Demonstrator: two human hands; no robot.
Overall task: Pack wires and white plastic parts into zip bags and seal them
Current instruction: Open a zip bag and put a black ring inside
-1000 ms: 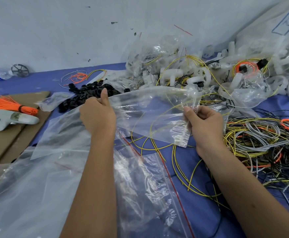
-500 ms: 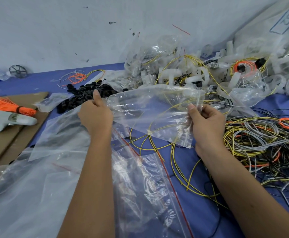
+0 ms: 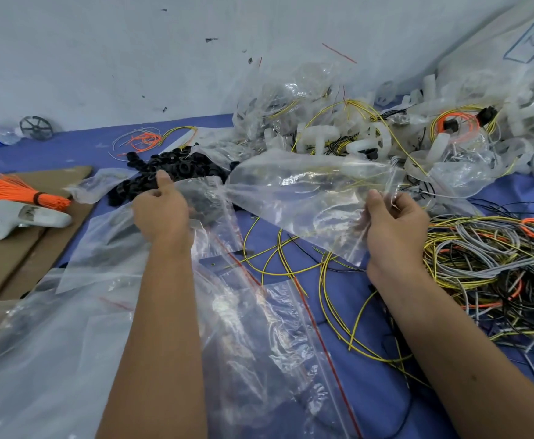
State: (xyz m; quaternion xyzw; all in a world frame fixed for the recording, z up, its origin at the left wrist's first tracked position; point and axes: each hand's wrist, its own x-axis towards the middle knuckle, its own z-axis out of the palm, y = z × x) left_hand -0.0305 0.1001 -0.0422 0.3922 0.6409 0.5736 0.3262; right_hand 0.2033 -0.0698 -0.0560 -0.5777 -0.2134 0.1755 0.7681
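Left hand (image 3: 161, 213) and right hand (image 3: 392, 223) each pinch an end of the empty zip bag (image 3: 306, 198) stretched between them; part its mouth fully before loading wires (image 3: 493, 264) beside the right hand.

Glossy clear plastic zip bag (image 3: 306, 198), matt cardboard (image 3: 21, 248)

The large plastic sack (image 3: 493, 55) bears blue boxed digits, apparently "52", partly cropped.
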